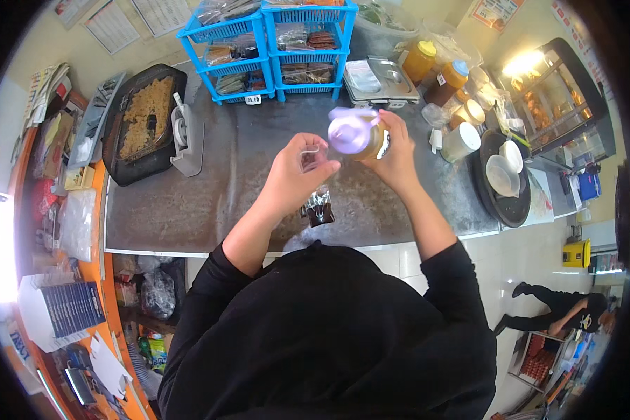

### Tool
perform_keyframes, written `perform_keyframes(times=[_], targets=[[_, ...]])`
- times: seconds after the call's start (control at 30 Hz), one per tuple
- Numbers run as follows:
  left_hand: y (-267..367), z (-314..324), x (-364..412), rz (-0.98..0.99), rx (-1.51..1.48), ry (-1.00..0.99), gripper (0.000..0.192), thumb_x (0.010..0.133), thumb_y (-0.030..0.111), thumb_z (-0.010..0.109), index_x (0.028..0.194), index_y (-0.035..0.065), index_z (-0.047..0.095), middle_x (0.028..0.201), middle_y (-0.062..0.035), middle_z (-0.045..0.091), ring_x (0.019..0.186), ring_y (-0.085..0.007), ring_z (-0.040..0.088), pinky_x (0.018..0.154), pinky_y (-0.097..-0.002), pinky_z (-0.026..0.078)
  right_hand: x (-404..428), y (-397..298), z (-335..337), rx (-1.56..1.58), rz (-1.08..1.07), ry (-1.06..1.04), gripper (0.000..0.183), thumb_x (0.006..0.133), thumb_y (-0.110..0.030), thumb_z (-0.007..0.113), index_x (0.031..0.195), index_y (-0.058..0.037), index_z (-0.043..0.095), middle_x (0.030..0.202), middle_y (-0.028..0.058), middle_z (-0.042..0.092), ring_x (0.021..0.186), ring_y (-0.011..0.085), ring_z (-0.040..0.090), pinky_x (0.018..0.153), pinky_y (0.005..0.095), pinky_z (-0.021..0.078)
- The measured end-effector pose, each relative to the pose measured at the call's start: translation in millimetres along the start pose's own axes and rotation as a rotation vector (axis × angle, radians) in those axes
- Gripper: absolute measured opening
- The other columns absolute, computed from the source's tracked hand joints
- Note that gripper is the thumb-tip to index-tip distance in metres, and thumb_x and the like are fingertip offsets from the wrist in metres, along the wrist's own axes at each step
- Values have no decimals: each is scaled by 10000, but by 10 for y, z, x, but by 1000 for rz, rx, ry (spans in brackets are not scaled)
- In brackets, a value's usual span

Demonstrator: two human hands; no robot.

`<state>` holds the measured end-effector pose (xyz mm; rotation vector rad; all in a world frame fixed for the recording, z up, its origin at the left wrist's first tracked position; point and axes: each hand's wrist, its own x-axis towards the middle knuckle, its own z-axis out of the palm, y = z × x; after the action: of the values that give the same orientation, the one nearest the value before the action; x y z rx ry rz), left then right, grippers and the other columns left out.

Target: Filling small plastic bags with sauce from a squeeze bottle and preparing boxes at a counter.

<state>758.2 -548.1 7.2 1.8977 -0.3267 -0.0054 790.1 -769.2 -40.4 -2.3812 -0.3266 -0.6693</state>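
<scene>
My left hand [300, 170] pinches a small clear plastic bag [312, 156] near its mouth, in front of me over the dark worktop [226, 210]. In my right hand [395, 149] is a squeeze bottle [378, 147] with amber contents, a light purple cap and a white label bearing writing. Its capped end is tipped towards my left hand and looks blurred; I cannot tell whether anything flows from it. Below my hands, small clear sachets of dark sauce [321, 209] lie on the worktop, partly overlapping.
Blue plastic racks [310, 55] with bagged goods stand at the back, beside lidded steel containers [380, 81]. Sauce bottles [446, 81] and a round black tray [501, 178] are to the right. A tape dispenser [187, 142] and black pan [146, 123] stand left. Another person [562, 310] is further off.
</scene>
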Motion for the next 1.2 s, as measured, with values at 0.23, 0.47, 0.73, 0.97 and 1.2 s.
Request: perform_keyframes(times=[0.23, 0.47, 0.73, 0.97, 1.2], targets=[[-96, -11, 54, -191, -1011, -309, 270, 896, 37, 513, 1161, -5, 486, 1152, -173, 553, 1112, -299, 539, 939, -364, 413, -565, 492, 557, 512, 434, 41, 1006, 555, -217, 877, 1333, -12, 274, 1254, 127, 436, 1163, 263, 452, 1005, 385, 368], [-183, 86, -133, -11, -702, -482, 477, 946, 161, 439, 1374, -22, 334, 1403, -168, 369, 1326, -278, 325, 1068, -376, 264, -641, -270, 13, 447, 149, 162, 362, 789, -104, 680, 1091, -10, 505, 1059, 100, 510, 995, 194, 518, 875, 324, 422], [-380, 154, -312, -72, -475, -266, 391, 911, 164, 574, 1230, -34, 467, 1090, -158, 601, 998, -214, 601, 866, -304, 477, -654, -802, -130, 981, 307, -44, 77, 813, -48, 646, 853, 18, 647, 802, 86, 672, 753, 121, 643, 696, 273, 499], [-479, 207, -480, -106, -387, 31, 20, 886, -12, 523, 882, -15, 543, 799, -113, 642, 743, -171, 638, 690, -273, 522, -720, -733, -63, 758, 160, 21, 35, 815, -36, 627, 804, -6, 641, 788, 72, 667, 743, 134, 636, 687, 273, 494], [-392, 167, -610, -65, -69, -35, 84, 853, 68, 614, 900, 0, 632, 803, -61, 652, 710, -87, 587, 651, -256, 483, -752, -835, 6, 732, 308, -143, 71, 789, -10, 643, 857, -8, 622, 783, 66, 650, 729, 117, 605, 661, 267, 478]])
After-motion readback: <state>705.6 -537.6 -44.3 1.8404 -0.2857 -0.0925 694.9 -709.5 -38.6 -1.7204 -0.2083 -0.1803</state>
